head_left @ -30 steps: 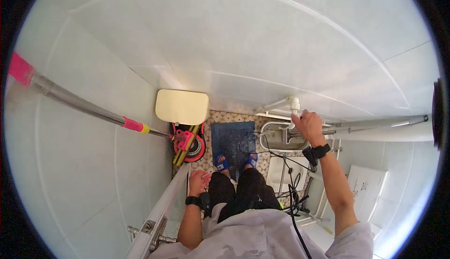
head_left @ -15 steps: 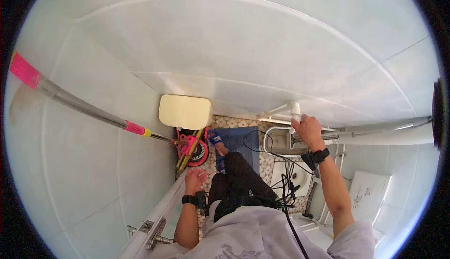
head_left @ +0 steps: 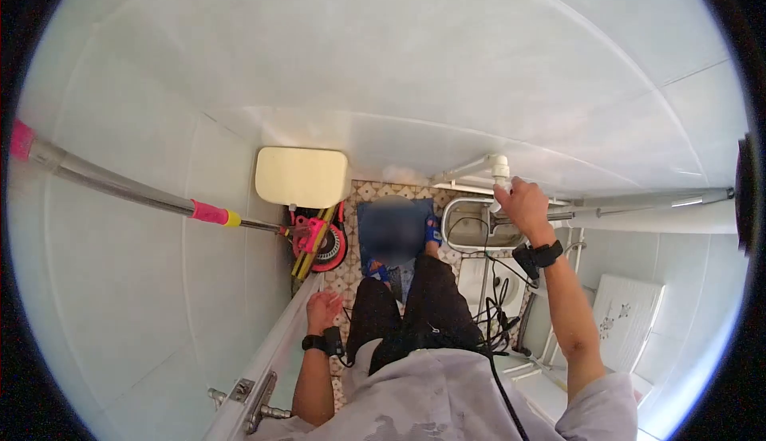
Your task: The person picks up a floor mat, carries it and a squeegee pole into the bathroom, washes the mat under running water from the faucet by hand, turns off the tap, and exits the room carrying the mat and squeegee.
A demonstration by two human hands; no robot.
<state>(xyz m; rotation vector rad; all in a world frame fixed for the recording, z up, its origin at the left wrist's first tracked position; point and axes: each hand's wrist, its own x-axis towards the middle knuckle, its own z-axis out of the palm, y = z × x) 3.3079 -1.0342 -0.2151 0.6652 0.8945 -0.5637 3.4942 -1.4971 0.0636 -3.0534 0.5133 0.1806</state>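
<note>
My right hand (head_left: 523, 204) is closed on a white plastic tap (head_left: 500, 171) at the end of a pipe along the wall. Just below the spout sits a metal-rimmed basin (head_left: 472, 234). My left hand (head_left: 323, 311) is open with its fingers loosely stretched, beside the edge of a white door (head_left: 281, 331); whether it touches the door I cannot tell. No object shows in that hand.
A cream cistern (head_left: 302, 177) hangs in the corner. A mop (head_left: 209, 211) leans left over a pink and black bucket (head_left: 329, 251). A blue mat (head_left: 392, 230) lies on patterned tiles. Black cables (head_left: 501, 313) dangle near a squat toilet. A white folded panel (head_left: 626, 317) stands at right.
My feet have moved apart, with one stepping right across the mat. The view has shifted slightly. My right hand stays at the tap, and my left hand remains by the door.
</note>
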